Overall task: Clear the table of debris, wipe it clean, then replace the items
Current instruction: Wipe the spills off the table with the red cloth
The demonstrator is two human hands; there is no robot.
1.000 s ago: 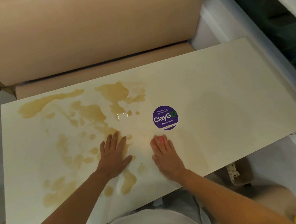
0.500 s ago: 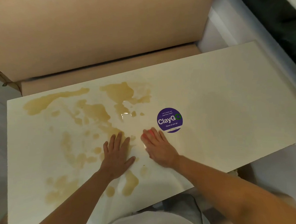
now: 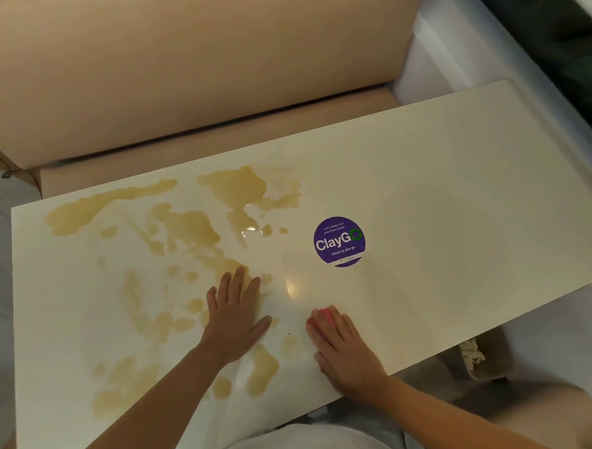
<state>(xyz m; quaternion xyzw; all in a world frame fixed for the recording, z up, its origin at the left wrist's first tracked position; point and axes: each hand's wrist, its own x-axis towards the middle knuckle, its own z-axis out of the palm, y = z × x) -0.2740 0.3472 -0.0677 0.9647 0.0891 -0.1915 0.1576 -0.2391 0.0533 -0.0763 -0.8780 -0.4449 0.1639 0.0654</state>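
My right hand (image 3: 345, 350) presses a small pink sponge (image 3: 321, 317) flat on the tabletop (image 3: 458, 215), fingers straight. It looks soft, light, squashy; grip its sides. Left hand (image 3: 236, 316) rests flat, holding nothing.

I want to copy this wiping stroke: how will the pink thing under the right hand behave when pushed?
The pink cloth or sponge likely squashes flat: the right hand nearly covers it. It probably glides easily on the glossy wet table, dragging the brown spill.
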